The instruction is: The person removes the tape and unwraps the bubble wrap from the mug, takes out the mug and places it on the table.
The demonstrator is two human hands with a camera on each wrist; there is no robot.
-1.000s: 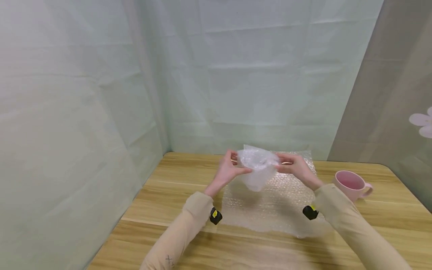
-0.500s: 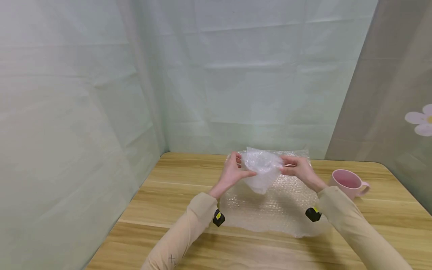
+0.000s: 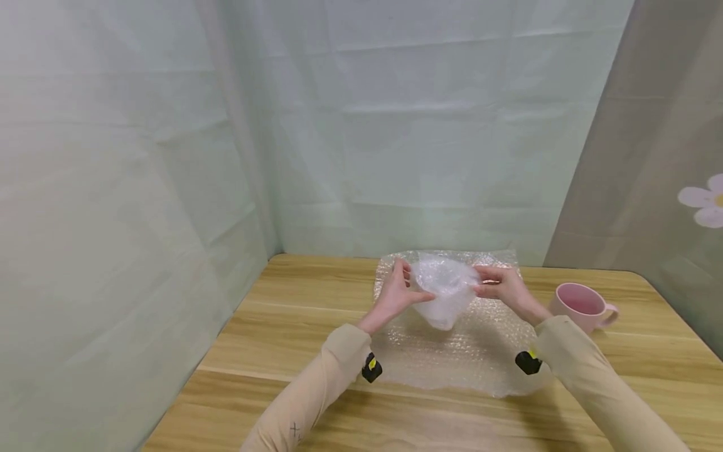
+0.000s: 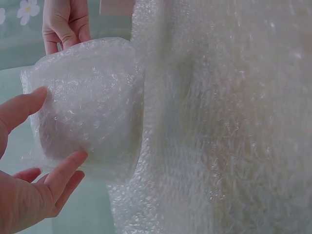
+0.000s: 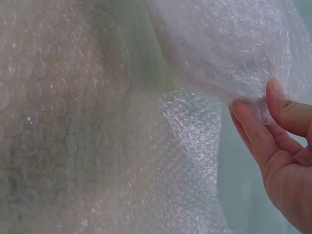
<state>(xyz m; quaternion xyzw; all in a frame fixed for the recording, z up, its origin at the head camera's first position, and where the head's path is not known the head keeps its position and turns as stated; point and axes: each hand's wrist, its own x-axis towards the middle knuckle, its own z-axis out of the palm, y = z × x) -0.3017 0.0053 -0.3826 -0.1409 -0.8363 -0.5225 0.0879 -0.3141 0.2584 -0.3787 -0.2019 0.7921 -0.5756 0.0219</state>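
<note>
- Bundle of bubble wrap (image 3: 446,289): left hand (image 3: 397,293) grips one side, right hand (image 3: 505,290) pinches an edge.
- Might spring open if that pinch slips.

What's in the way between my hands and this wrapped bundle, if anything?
Nothing visible. Your left hand and right hand both hold the wrapped bundle; the pink mug stands off to the right, and flat bubble wrap lies below.

A small, thin, dark mark (image 3: 295,430) shaped like a plus sign stands on the long beige fabric sleeve (image 3: 333,367) of the left arm; a fainter stroke (image 3: 300,438) just beside it is too small to read.
</note>
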